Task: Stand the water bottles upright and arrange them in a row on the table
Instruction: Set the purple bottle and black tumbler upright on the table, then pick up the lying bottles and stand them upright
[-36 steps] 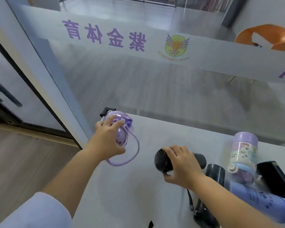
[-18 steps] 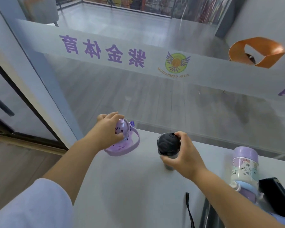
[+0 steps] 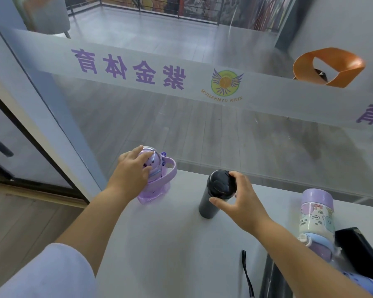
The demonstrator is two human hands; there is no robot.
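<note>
A small purple bottle (image 3: pixel 157 177) with a domed lid and a loop handle stands upright at the table's far left corner; my left hand (image 3: pixel 131 173) grips its lid from above. A black flask (image 3: pixel 215 193) stands upright to its right, and my right hand (image 3: pixel 240 203) holds it around the cap. At the right edge lies a pastel cartoon bottle (image 3: pixel 316 218) with a lilac cap, on its side. Below it, partly hidden by my right forearm, are a dark bottle (image 3: pixel 274 280) and a lilac-blue bottle (image 3: pixel 357 282).
The white table (image 3: pixel 159 244) butts against a glass wall (image 3: pixel 202 130) with a frosted band and purple lettering. A black box-like object (image 3: pixel 360 248) sits at the right edge. A black strap (image 3: pixel 247 274) lies on the table near me. Wooden floor drops off left of the table.
Both bottles went from lying or tilted to upright: the black flask was tipped up onto its base, the purple bottle was set on its base near the corner. The view tilted up.
</note>
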